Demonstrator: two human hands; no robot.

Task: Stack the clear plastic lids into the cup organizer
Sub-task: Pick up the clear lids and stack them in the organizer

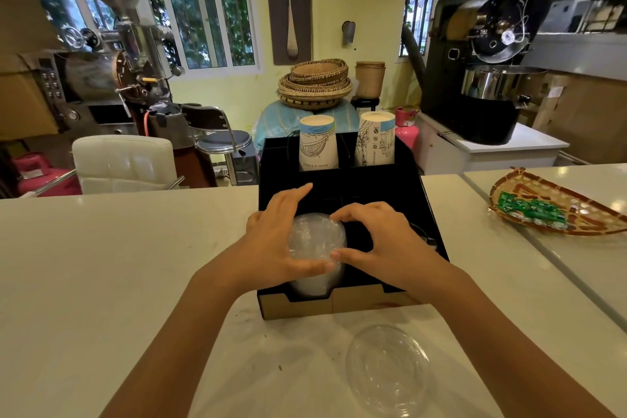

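— Where's the stack?

— In the organizer point(353, 307)'s front-left slot. Both my hands cup it: left hand point(278, 241) and right hand point(380, 241), fingers curled round the lids point(317, 241).

— And the loose lid point(388, 370)?

— Flat on the counter point(101, 282), just toward me from the organizer, nearer my right hand, I'd say.

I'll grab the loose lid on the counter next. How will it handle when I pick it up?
The lid looks like thin clear plastic, so probably very light and a bit flexible; a hard pinch might dent it. It lies flat on the smooth counter, so it may slide rather than lift; catching its rim should help. Its glossy surface could be slippery.
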